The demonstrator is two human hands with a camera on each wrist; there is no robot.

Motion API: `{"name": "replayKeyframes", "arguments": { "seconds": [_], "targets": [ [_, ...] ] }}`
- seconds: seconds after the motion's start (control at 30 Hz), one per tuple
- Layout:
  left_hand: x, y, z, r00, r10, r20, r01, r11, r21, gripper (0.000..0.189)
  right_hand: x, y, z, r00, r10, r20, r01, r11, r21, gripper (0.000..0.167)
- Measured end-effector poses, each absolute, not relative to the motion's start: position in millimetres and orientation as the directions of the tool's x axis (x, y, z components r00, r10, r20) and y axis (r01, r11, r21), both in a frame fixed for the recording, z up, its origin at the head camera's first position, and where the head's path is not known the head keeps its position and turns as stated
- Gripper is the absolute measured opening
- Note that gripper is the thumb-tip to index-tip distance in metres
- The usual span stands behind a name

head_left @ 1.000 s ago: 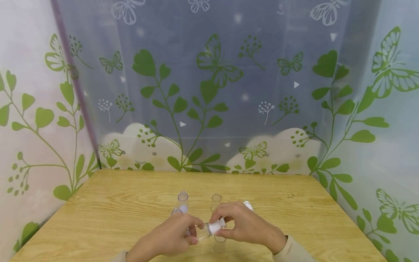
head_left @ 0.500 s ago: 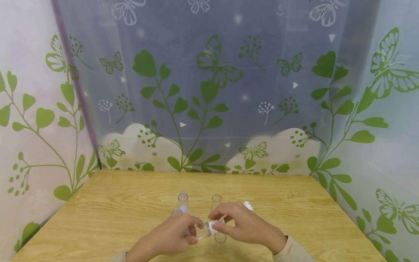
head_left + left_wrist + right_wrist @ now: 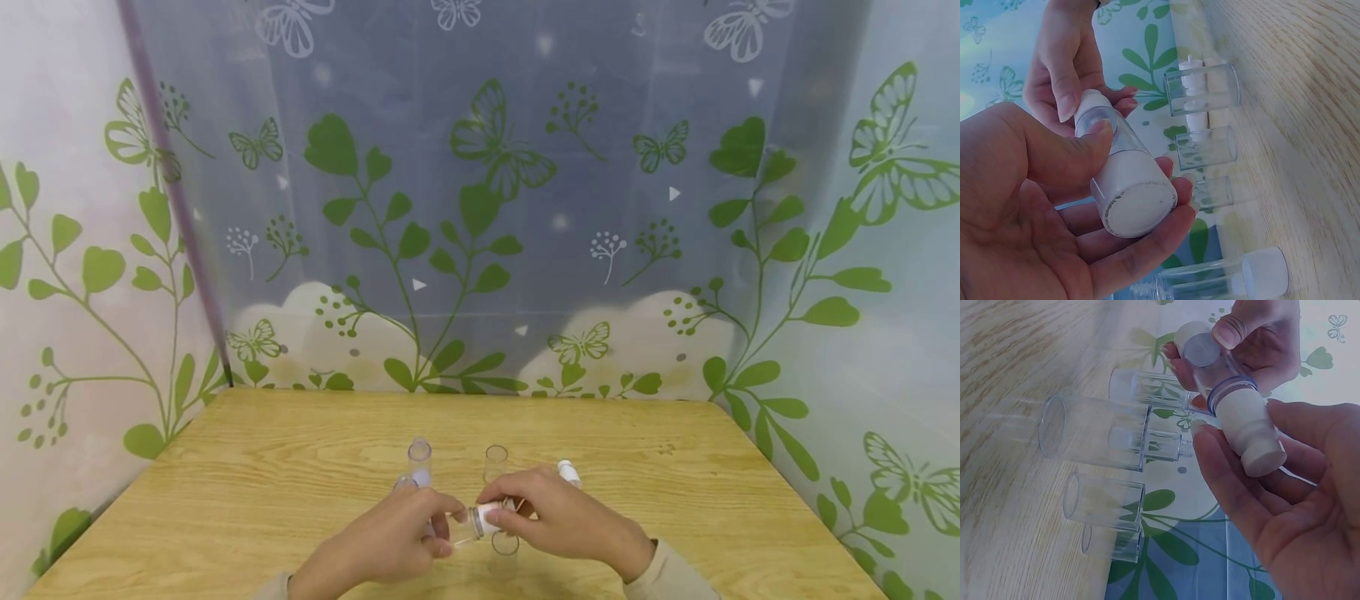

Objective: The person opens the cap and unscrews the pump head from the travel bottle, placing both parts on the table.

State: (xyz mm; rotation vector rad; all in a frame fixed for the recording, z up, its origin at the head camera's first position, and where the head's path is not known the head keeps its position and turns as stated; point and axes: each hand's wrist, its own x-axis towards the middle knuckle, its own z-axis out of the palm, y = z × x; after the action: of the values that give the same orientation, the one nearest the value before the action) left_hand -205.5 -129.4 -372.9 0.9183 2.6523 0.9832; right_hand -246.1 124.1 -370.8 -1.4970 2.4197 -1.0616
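Both hands hold one small clear pump bottle [image 3: 1137, 137], lying on a slant between them above the table. My left hand [image 3: 397, 533] grips its body near the white base [image 3: 1132, 194], thumb along the side and fingers beneath. With thumb and fingertips, my right hand [image 3: 558, 515] pinches the white pump top [image 3: 1250, 428], which sits on the bottle's neck against a clear ring. Just below the right hand in the head view stands a clear cylindrical cap [image 3: 505, 548]. Parts of the bottle are hidden by fingers in every view.
Two clear bottles without tops, [image 3: 1150, 387] one larger, stand left of the hands on the wooden table [image 3: 300, 442]. Further clear caps [image 3: 1104, 500] stand at the middle. A white pump top [image 3: 568, 473] is beyond the right hand. Patterned curtains [image 3: 480, 208] enclose the table.
My right fingers have shifted on the white pump top, the thumb moving up and forward over it. The left hand and bottle stay nearly in place.
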Motion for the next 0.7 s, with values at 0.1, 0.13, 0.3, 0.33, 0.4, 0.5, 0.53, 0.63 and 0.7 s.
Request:
{"name": "replayKeyframes", "arguments": {
  "seconds": [0.1,0.13,0.3,0.33,0.4,0.5,0.53,0.63,0.7],
  "targets": [
    [-206.2,-129.4,-372.9,-0.797,0.602,0.054,0.493,0.597,0.633,0.030,-245.5,124.4,-369.7,-0.519,-0.817,0.251,-0.745,0.289,-0.602,0.024],
    [-206.3,-129.5,-373.0,-0.797,0.602,0.055,0.495,0.598,0.630,0.030,-245.4,124.4,-369.5,-0.522,-0.816,0.249,-0.744,0.292,-0.601,0.023],
    [-206.6,-129.9,-373.8,-0.797,0.601,0.057,0.498,0.601,0.625,0.030,-244.6,124.2,-369.7,-0.518,-0.811,0.270,-0.760,0.292,-0.581,0.021],
    [-206.5,-129.9,-374.0,-0.798,0.600,0.057,0.498,0.602,0.625,0.030,-244.4,124.1,-369.9,-0.515,-0.810,0.279,-0.766,0.289,-0.574,0.021],
    [-206.4,-130.0,-374.3,-0.799,0.599,0.057,0.497,0.603,0.624,0.030,-244.3,123.9,-370.3,-0.508,-0.807,0.301,-0.783,0.287,-0.552,0.020],
    [-206.3,-130.0,-374.6,-0.800,0.597,0.060,0.498,0.606,0.621,0.030,-244.4,123.7,-371.1,-0.499,-0.802,0.329,-0.801,0.282,-0.529,0.020],
    [-206.2,-129.9,-374.6,-0.800,0.597,0.061,0.499,0.606,0.619,0.030,-244.5,123.7,-371.5,-0.498,-0.800,0.335,-0.804,0.281,-0.525,0.020],
    [-205.9,-129.8,-374.9,-0.801,0.595,0.063,0.501,0.609,0.615,0.030,-244.6,123.0,-373.0,-0.494,-0.796,0.350,-0.812,0.279,-0.512,0.021],
    [-205.6,-129.8,-375.1,-0.802,0.594,0.064,0.502,0.611,0.611,0.031,-244.6,122.5,-374.1,-0.492,-0.794,0.356,-0.817,0.281,-0.503,0.022]
  ]
}}
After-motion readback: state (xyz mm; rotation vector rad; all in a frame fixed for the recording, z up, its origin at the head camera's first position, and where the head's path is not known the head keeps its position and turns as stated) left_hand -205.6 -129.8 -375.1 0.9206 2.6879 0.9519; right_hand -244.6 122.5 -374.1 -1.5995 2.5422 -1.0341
